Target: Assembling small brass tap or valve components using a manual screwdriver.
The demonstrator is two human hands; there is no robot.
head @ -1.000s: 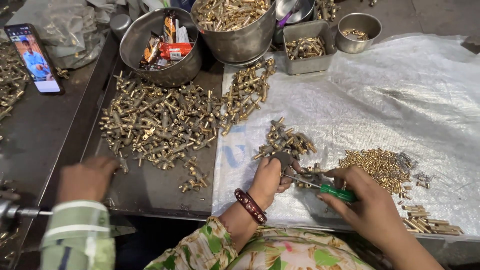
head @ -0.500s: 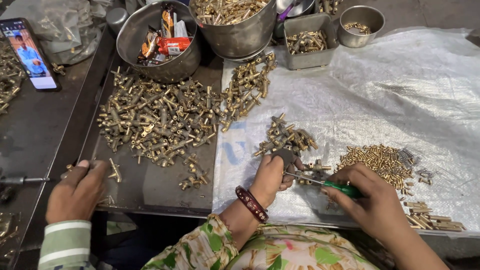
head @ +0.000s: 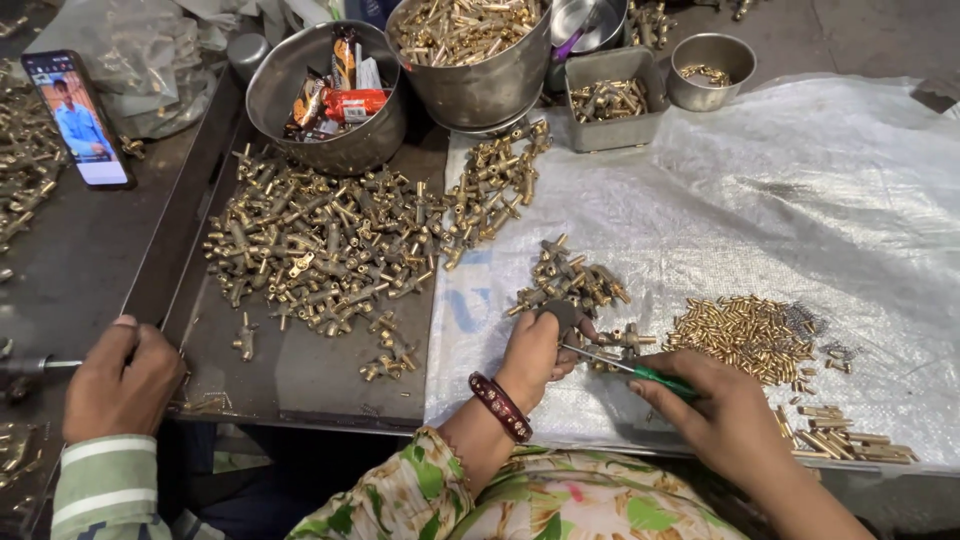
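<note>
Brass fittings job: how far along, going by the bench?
Done, apparently: small cluster of fittings on the white sheet. In hand: left hand steadies one fitting, right hand works it with a green-handled screwdriver. Left: large pile on the tray.

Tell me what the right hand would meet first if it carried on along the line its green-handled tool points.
Probably the brass fitting pinched in the left hand: the right hand aims its green-handled tool up-left at it. Depth is uncertain.
</note>
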